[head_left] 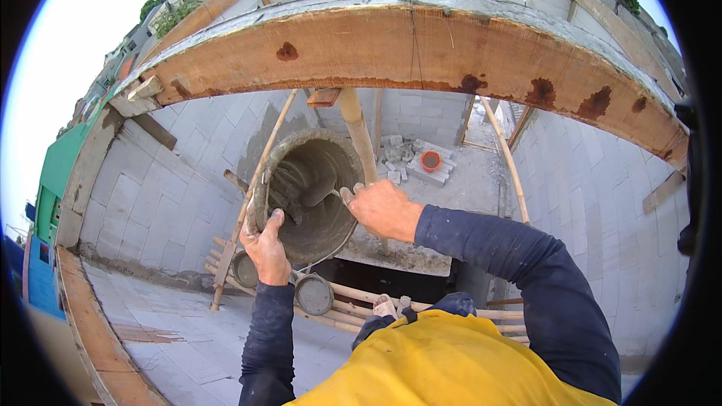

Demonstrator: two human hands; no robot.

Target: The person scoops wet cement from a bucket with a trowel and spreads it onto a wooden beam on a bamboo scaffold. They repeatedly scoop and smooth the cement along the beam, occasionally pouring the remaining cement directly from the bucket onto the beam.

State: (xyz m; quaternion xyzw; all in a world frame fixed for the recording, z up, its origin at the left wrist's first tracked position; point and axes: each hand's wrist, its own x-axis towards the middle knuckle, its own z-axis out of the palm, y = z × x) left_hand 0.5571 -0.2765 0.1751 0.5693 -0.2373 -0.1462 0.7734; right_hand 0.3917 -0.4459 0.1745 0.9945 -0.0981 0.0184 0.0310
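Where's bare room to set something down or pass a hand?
Set-down: lower floor, between stacked blocks and right bamboo pole.
Hand: likely the open gap between right sleeve and wooden beam.
Crowded: bucket, left hand at its rim, right hand holding the trowel inside; also the bamboo poles around the round tubs.

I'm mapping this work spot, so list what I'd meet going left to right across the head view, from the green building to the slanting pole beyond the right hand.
Green building → left hand → trowel → right hand → small orange pail → slanting bamboo pole.
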